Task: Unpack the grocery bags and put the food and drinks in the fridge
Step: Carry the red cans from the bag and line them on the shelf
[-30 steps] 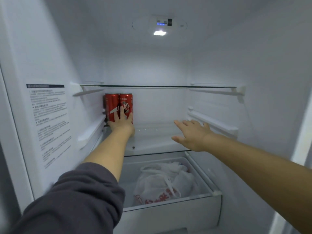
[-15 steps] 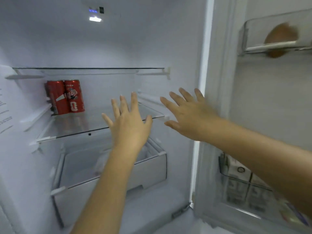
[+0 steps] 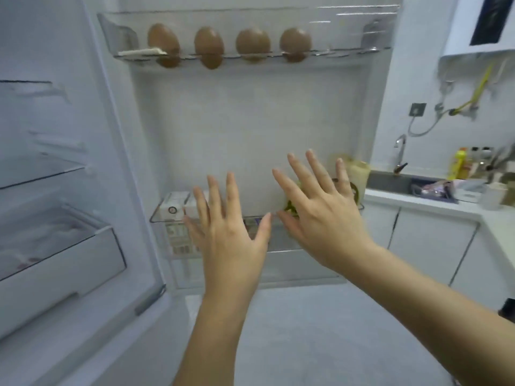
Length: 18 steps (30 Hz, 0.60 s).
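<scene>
The fridge door stands wide open in front of me. My left hand [image 3: 231,227] and my right hand [image 3: 320,210] are both raised with fingers spread and hold nothing, in front of the lower door bin [image 3: 158,218]. That bin holds white cartons [image 3: 174,208] at its left and a pale bottle [image 3: 358,174] at its right, partly hidden behind my right hand. Several brown eggs [image 3: 209,45] sit in the clear top door shelf [image 3: 348,50]. The fridge's glass shelf [image 3: 41,174] and white drawer [image 3: 61,263] are at the left.
To the right is a kitchen counter [image 3: 434,206] with a sink [image 3: 390,183], a tap [image 3: 400,151], a yellow bottle [image 3: 457,162] and other items. White cabinets [image 3: 429,243] run below it. Pale floor lies under my arms.
My left hand let go of the red cans on the fridge shelf and both hands drew back. My view swung right from the fridge interior to the open door.
</scene>
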Each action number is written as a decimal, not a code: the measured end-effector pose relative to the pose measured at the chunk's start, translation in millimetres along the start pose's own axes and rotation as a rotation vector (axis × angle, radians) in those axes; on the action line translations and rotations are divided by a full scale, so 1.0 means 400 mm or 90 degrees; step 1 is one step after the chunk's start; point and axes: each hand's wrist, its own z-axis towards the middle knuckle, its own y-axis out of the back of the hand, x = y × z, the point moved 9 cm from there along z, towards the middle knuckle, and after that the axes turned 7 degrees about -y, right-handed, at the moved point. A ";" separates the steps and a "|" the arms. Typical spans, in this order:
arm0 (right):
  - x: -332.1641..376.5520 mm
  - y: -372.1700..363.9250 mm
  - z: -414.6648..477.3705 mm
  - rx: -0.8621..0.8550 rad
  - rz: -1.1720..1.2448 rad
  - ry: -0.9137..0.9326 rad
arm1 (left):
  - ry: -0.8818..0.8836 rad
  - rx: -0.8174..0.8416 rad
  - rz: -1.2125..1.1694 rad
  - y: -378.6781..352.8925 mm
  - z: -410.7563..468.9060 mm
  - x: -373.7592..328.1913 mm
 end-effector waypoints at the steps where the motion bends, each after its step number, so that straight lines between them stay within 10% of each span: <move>1: -0.048 0.005 -0.038 0.002 0.004 -0.037 | -0.006 0.016 -0.012 -0.038 -0.020 -0.042; 18: -0.738 0.166 -0.826 0.153 -0.162 -0.607 | -0.220 0.388 -0.169 -0.511 -0.419 -0.779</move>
